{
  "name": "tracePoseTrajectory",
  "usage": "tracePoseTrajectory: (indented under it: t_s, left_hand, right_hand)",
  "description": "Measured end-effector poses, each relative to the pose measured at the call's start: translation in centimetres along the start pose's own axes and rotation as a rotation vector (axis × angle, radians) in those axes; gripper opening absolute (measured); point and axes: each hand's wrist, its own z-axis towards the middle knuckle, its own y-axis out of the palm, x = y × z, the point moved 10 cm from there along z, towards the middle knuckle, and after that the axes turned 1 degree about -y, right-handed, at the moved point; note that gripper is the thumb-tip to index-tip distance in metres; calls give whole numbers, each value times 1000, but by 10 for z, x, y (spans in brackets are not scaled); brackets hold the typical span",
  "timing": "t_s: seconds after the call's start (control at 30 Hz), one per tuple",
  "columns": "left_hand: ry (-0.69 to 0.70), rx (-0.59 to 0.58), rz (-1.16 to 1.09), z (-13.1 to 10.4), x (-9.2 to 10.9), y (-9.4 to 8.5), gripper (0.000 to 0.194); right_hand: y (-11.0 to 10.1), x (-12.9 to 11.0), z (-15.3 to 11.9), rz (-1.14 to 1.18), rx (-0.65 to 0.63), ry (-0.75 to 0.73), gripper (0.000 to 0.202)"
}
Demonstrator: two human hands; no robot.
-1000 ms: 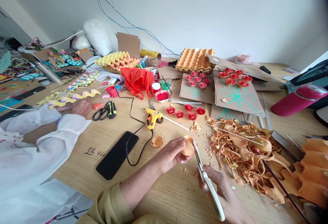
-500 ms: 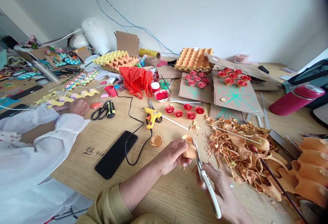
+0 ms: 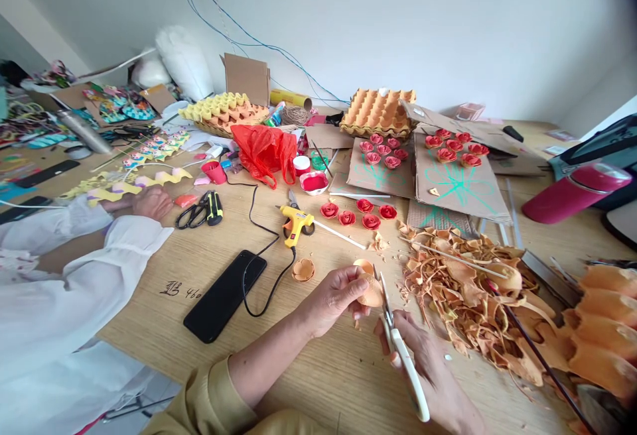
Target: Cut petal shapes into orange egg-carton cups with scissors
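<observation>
Near the bottom middle, my left hand (image 3: 334, 297) pinches a small orange egg-carton cup (image 3: 371, 291) between thumb and fingers. My right hand (image 3: 423, 355) is wrapped round white-handled scissors (image 3: 407, 369), whose blades point up and touch the right edge of the cup. Another orange piece (image 3: 365, 266) shows just behind the held cup. A cut, petal-edged cup (image 3: 303, 270) lies on the wooden table to the left. Several red paper roses (image 3: 371, 222) sit beyond my hands. A heap of orange scraps (image 3: 462, 282) is to the right.
A yellow glue gun (image 3: 296, 225) with a black cord rests by a black phone (image 3: 223, 297). Another person's hands (image 3: 152, 203) are at the left. Cardboard sheets (image 3: 460, 186) with roses, a red flask (image 3: 574, 193), a red bag (image 3: 261, 153) and a paint dish (image 3: 314, 183) stand around.
The view has shifted slightly. The scissor blades look a little wider apart at the cup, and the cup has turned slightly in my left hand.
</observation>
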Motion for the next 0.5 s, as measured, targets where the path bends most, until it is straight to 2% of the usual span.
tracePoseTrajectory:
  t_s: [0.5]
  left_hand:
    - [48, -48, 31, 0, 9, 1, 50]
  right_hand:
    - [-3, -5, -1, 98, 28, -28, 49]
